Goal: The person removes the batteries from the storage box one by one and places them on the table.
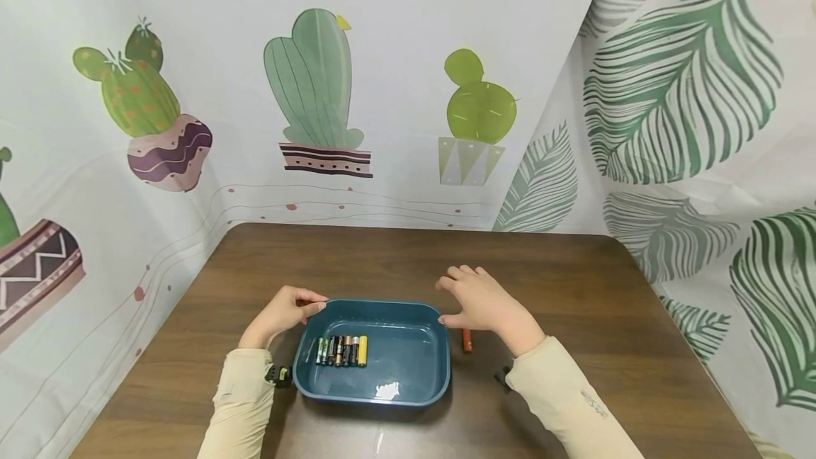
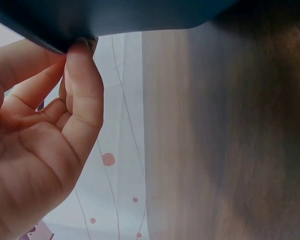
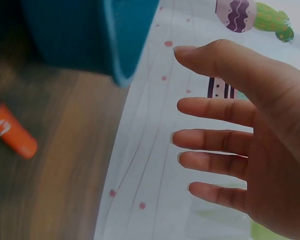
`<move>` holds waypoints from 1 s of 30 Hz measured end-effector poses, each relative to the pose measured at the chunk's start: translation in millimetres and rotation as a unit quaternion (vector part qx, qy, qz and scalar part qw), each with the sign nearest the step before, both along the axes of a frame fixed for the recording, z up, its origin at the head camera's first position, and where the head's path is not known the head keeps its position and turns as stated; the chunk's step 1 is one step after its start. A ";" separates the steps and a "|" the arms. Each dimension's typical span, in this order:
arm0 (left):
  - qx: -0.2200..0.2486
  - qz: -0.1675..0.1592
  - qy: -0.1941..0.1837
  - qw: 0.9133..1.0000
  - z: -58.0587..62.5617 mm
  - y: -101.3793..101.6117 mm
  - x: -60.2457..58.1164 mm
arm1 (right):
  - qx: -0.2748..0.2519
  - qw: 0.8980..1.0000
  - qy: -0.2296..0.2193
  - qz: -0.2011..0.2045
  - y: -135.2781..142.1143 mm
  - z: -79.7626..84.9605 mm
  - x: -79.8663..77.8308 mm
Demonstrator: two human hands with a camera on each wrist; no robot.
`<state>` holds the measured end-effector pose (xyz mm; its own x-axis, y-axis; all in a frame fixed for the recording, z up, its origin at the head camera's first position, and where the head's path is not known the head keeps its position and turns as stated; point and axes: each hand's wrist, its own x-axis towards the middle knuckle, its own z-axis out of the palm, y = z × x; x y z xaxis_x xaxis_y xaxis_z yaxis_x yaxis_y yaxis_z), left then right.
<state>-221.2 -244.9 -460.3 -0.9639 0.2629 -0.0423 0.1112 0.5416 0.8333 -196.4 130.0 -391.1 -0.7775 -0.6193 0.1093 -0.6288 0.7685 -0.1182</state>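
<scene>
A blue rectangular tray sits in front of me, with several batteries lined up side by side at its left. At the tray's far left corner my left hand pinches the rim between thumb and fingers; the left wrist view shows the fingertips of that hand right at the edge of the tray. My right hand is held by the far right corner, fingers spread and holding nothing. Under it, an orange battery lies on the table just right of the tray; the right wrist view shows it too.
The brown wooden table extends around the tray on all sides. Behind it and along both sides hangs a white cloth printed with cacti and leaves. A small dark wrist camera is close to the tray's left wall.
</scene>
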 end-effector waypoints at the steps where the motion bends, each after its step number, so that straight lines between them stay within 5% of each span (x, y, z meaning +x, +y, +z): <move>1: -0.001 0.001 0.000 1.000 -0.2 0.3 0.1 | 0.000 1.000 0.002 0.003 -2.7 1.2 0.0; 18: 0.004 0.005 -0.010 1.000 -0.1 -1.0 -0.8 | 0.020 0.998 0.005 0.064 -59.9 13.0 0.0; 30: 0.001 0.009 -0.012 1.000 -2.0 -1.3 -2.1 | 0.093 0.991 -0.003 0.094 -104.4 -3.7 -1.6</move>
